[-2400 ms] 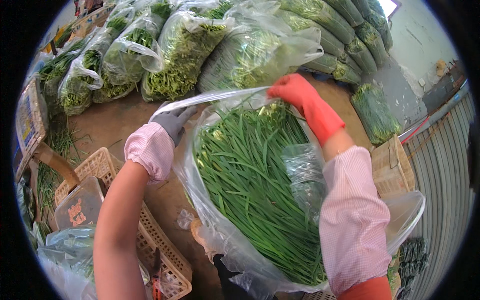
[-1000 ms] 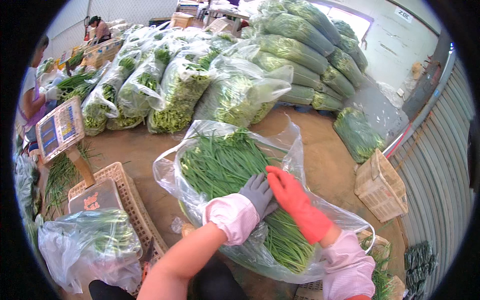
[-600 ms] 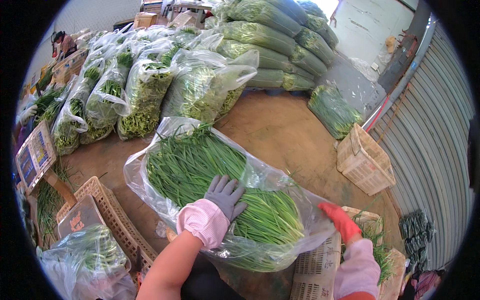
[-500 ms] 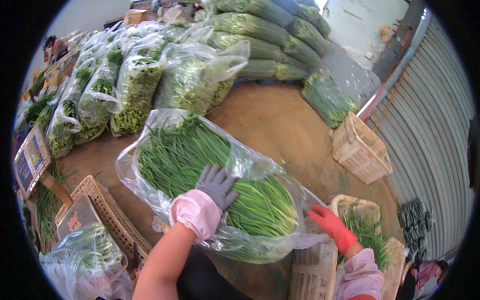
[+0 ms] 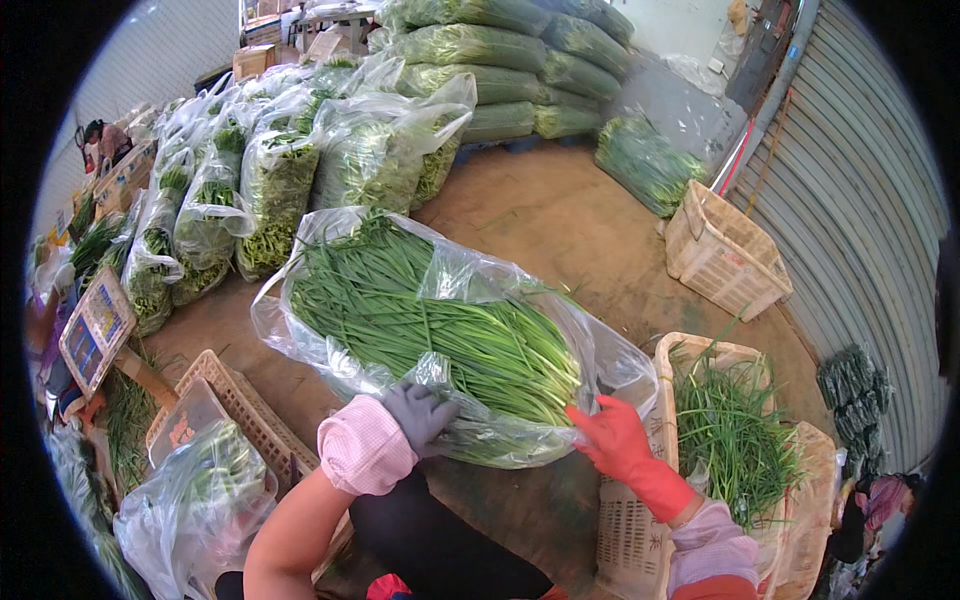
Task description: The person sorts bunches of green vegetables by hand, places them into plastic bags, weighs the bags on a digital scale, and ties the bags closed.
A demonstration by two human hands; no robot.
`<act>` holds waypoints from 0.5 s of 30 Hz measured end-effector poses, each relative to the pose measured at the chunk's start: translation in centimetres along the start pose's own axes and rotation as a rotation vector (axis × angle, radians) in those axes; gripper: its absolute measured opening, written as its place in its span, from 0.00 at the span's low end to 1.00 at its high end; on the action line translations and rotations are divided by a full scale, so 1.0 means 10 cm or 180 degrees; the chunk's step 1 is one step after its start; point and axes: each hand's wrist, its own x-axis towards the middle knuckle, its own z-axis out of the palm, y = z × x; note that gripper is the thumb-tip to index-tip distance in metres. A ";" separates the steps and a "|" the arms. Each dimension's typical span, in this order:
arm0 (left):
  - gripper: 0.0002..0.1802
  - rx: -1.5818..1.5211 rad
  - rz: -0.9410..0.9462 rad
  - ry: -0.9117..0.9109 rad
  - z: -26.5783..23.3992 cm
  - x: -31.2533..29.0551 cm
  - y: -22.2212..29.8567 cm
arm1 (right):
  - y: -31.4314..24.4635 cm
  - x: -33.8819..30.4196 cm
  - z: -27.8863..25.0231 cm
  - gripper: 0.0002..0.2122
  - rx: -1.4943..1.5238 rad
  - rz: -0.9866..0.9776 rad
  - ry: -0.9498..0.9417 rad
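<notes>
A large clear plastic bag [image 5: 615, 352] lies opened out in front of me, with a thick bundle of green chives [image 5: 400, 300] inside. Their pale stem ends point right and toward me. My left hand [image 5: 420, 415], in a grey glove with a pink cuff, is curled round the bag's near edge. At the lower right corner, by the stem ends, my right hand [image 5: 630, 455] in a red glove pinches the plastic. Part of its grip is hidden by the fingers.
A crate [image 5: 665, 400] of loose greens stands at my right; another crate [image 5: 725, 250] sits beyond it. Filled vegetable bags [image 5: 280, 200] line the far left, and stacked bundles [image 5: 470, 50] the back. A scale display [image 5: 97, 330] and a basket [image 5: 240, 400] are at left.
My left hand has come off the chives and down to the bag's near edge. My right hand has moved left to the bag corner by the stem ends. The camera view has shifted.
</notes>
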 end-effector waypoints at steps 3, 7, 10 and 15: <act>0.21 0.0643 0.0340 0.0185 0.41 -0.07 -0.12 | -0.08 -0.09 0.10 0.21 -0.0191 -0.0520 -0.0059; 0.25 0.0367 0.0588 0.1031 0.18 -0.05 0.06 | -0.29 -0.30 0.17 0.11 -0.0087 -0.0555 0.0023; 0.15 0.0492 0.0538 0.1648 0.20 0.06 0.06 | -0.40 -0.34 0.22 0.08 0.0058 -0.0550 0.0157; 0.11 0.0397 -0.0203 -0.0098 0.35 0.09 0.20 | -0.43 -0.42 0.35 0.10 -0.0379 0.0021 -0.0271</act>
